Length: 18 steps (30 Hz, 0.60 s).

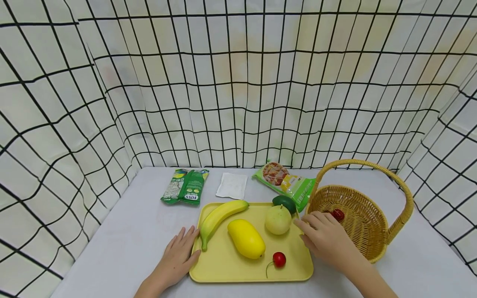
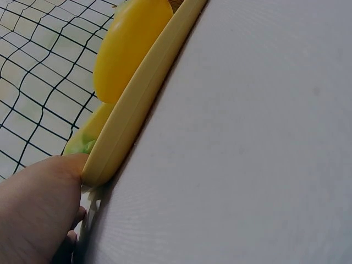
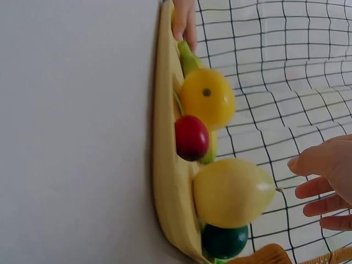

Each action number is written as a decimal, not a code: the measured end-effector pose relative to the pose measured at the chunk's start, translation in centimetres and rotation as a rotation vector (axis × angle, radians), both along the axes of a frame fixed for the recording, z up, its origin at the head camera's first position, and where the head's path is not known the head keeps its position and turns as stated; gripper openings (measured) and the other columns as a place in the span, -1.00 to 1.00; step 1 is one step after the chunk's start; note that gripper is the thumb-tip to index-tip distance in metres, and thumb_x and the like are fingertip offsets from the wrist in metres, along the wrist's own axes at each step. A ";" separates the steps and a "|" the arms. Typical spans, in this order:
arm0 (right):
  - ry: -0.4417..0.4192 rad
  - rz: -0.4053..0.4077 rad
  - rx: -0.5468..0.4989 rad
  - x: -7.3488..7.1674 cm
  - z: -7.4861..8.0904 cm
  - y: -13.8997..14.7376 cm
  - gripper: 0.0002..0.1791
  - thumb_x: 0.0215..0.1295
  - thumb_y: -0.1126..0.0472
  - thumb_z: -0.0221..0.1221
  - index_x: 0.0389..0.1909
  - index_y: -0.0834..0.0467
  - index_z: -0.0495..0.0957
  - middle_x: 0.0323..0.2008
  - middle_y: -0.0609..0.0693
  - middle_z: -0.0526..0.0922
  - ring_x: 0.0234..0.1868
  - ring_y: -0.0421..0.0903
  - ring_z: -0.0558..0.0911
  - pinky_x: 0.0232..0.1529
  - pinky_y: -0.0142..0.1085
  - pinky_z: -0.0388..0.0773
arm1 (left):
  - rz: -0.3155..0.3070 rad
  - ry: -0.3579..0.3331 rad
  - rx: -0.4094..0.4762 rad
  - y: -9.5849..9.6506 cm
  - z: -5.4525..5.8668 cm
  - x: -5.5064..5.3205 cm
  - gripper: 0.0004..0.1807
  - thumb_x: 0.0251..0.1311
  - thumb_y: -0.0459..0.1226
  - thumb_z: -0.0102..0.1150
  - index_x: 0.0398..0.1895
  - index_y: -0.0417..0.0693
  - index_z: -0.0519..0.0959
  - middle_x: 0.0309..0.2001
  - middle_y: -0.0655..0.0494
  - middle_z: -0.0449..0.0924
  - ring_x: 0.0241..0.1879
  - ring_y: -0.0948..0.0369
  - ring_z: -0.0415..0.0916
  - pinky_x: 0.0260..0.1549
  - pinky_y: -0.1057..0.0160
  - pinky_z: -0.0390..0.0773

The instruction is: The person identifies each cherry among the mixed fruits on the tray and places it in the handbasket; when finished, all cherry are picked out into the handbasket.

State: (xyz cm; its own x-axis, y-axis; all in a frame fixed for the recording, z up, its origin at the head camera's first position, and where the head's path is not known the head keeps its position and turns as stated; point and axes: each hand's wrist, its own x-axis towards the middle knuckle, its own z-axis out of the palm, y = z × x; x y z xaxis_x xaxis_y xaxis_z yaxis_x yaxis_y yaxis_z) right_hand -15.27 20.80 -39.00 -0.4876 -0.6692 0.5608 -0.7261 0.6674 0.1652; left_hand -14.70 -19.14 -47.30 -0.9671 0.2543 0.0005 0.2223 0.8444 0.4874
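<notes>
My left hand (image 1: 178, 257) rests at the left edge of a yellow tray (image 1: 227, 273), fingers extended; its thumb touches the rim in the left wrist view. My right hand (image 1: 328, 238) hovers by the tray's right edge, next to the basket, fingers loosely bent and holding nothing. On the tray lie a banana (image 1: 221, 216), a yellow mango (image 1: 246, 239), a pale green pear (image 1: 278, 220) and a red cherry (image 1: 279, 260) with its stem. A dark green oval fruit (image 1: 285, 202) sits at the back right corner behind the pear.
A wicker basket (image 1: 367, 207) with a tall handle stands right of the tray. Inside is a dark red bumpy fruit (image 1: 338, 214), partly hidden by my hand. Behind the tray lie a green packet (image 1: 186, 188), a white sachet (image 1: 232, 186) and a green snack bag (image 1: 288, 182).
</notes>
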 end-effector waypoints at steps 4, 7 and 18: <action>0.016 0.044 0.014 0.5 -0.7 -1.1 -0.58 0.41 0.00 -0.23 -0.12 0.10 0.56 -0.28 -0.03 0.57 -0.23 -0.03 0.52 -0.22 -0.17 0.48 | 0.002 -0.008 0.004 0.0 0.0 0.0 -0.33 0.31 0.00 -0.10 0.38 -0.15 0.09 0.39 -0.13 0.00 0.38 -0.12 -0.25 0.24 -0.18 -0.20; -0.004 0.080 0.016 0.6 -1.6 -1.7 -0.73 0.36 0.07 -0.05 -0.12 0.07 0.55 -0.26 -0.05 0.58 -0.22 -0.05 0.52 -0.20 -0.18 0.49 | 0.004 -0.010 0.009 0.0 0.0 0.0 -0.32 0.31 0.01 -0.09 0.38 -0.15 0.10 0.38 -0.14 0.00 0.37 -0.13 -0.25 0.24 -0.19 -0.21; -0.082 0.164 0.044 1.1 -3.9 -3.0 -0.65 -0.02 0.24 0.24 -0.12 0.04 0.54 -0.30 -0.14 0.52 -0.26 -0.15 0.50 -0.21 -0.28 0.48 | 0.006 -0.004 -0.002 0.0 -0.1 0.1 -0.32 0.31 0.02 -0.11 0.37 -0.15 0.11 0.38 -0.15 0.01 0.37 -0.14 -0.23 0.23 -0.22 -0.19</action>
State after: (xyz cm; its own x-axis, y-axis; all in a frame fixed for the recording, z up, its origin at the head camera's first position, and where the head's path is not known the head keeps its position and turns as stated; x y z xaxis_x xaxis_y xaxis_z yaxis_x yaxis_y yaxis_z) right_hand -14.18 17.75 -42.89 -0.4133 -0.7665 0.4916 -0.8367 0.5327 0.1273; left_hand -14.62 -19.17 -47.43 -0.9685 0.2489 -0.0041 0.2155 0.8466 0.4866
